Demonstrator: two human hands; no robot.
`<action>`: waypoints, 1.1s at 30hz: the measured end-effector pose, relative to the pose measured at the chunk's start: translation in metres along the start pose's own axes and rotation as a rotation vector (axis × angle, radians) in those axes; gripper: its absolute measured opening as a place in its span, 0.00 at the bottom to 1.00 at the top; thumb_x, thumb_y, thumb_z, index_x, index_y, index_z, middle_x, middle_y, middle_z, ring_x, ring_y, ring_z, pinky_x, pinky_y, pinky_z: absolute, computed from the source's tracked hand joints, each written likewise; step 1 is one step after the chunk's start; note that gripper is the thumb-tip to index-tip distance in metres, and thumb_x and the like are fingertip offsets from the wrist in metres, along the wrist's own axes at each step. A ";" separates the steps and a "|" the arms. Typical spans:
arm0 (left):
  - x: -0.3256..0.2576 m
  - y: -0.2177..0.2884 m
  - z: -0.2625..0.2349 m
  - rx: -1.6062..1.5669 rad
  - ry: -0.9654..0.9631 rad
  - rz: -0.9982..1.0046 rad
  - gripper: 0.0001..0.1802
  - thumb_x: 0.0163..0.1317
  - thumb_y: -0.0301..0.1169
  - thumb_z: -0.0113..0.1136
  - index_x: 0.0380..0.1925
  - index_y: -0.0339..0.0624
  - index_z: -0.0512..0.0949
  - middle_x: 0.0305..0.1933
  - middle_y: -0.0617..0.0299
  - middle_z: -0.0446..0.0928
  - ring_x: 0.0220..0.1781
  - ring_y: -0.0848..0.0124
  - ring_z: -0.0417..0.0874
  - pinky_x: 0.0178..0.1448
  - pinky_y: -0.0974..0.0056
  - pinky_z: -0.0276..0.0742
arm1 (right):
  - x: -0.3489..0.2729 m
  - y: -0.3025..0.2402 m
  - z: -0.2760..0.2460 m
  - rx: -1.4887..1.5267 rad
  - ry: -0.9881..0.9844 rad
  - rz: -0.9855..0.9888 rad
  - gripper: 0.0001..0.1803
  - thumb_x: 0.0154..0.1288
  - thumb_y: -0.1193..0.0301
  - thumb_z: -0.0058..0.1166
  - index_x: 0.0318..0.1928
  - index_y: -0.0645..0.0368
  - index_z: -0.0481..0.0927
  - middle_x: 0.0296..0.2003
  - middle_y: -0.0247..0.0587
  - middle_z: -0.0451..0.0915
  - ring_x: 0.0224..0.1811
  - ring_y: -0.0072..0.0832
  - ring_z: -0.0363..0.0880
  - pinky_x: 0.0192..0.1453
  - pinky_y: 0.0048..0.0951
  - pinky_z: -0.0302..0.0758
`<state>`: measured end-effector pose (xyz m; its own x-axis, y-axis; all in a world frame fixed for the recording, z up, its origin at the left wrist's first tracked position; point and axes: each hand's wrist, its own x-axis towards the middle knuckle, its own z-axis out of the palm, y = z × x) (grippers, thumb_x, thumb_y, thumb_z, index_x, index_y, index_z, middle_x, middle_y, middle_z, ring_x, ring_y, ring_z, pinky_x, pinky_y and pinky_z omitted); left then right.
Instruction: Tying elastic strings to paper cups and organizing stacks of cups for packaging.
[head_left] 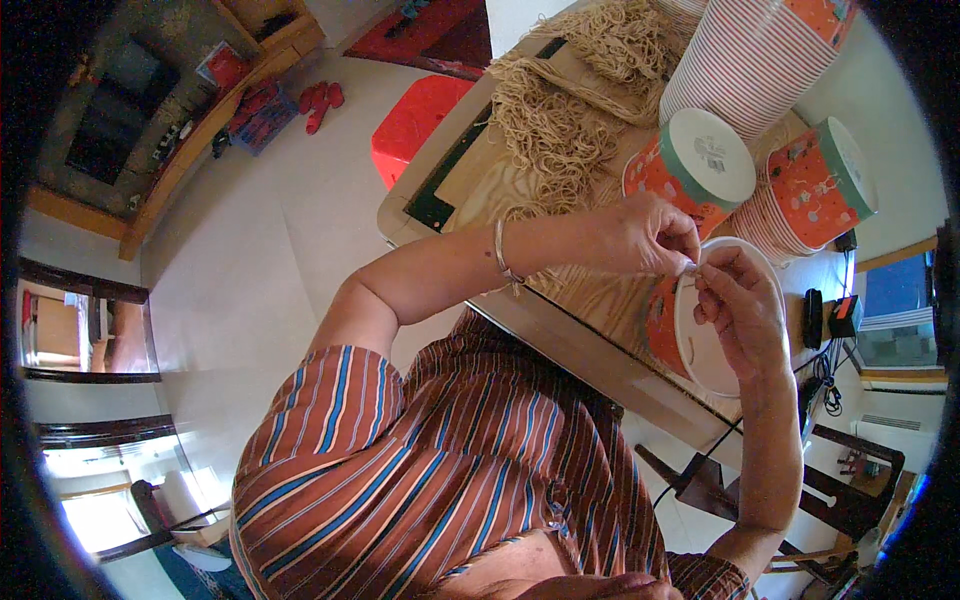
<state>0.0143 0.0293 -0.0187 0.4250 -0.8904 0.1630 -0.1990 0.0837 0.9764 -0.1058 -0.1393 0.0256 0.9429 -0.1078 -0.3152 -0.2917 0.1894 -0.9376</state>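
My left hand [650, 238], with a bracelet at the wrist, meets my right hand [745, 305] above the table's near right part. Both pinch at the same spot, fingertips almost touching. A tiny whitish thing [690, 269] shows between them, too small to name. Just beneath my right hand stands an orange paper tub [664, 325] with a white rim, its open mouth partly covered by that hand. Beyond my left hand is another orange tub [648, 178], with a green band and a white round end on top. A heap of beige cords [560, 140] lies farther left.
A tall stack of striped paper tubs [745, 70] rises at the far right, beside a shorter stack [825, 185]. The wooden table [480, 185] has a red stool [415, 125] beyond its left edge. Black cables [828, 375] hang at the right.
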 end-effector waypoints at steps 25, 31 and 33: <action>0.000 -0.023 0.016 -0.647 0.018 -0.091 0.08 0.61 0.30 0.61 0.37 0.38 0.80 0.33 0.66 0.79 0.35 0.78 0.79 0.42 0.71 0.76 | -0.002 0.010 0.012 -0.838 0.141 -0.497 0.09 0.65 0.71 0.57 0.36 0.61 0.71 0.26 0.41 0.77 0.27 0.26 0.79 0.34 0.30 0.77; 0.001 -0.012 0.014 -0.424 0.065 -0.138 0.10 0.59 0.33 0.65 0.35 0.38 0.81 0.31 0.67 0.79 0.34 0.79 0.78 0.38 0.72 0.74 | -0.007 0.003 0.017 -0.988 0.146 -0.538 0.05 0.66 0.75 0.52 0.37 0.62 0.70 0.27 0.49 0.76 0.28 0.36 0.78 0.32 0.36 0.73; 0.001 -0.011 0.015 -0.401 0.080 -0.128 0.12 0.58 0.35 0.66 0.34 0.38 0.81 0.30 0.67 0.79 0.33 0.79 0.78 0.37 0.72 0.74 | -0.005 0.005 0.015 -1.004 0.152 -0.561 0.04 0.66 0.76 0.51 0.37 0.62 0.70 0.28 0.50 0.76 0.29 0.40 0.78 0.32 0.37 0.73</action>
<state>0.0035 0.0212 -0.0315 0.4942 -0.8688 0.0318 0.2119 0.1558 0.9648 -0.1098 -0.1232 0.0244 0.9711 -0.0606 0.2310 0.1003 -0.7744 -0.6247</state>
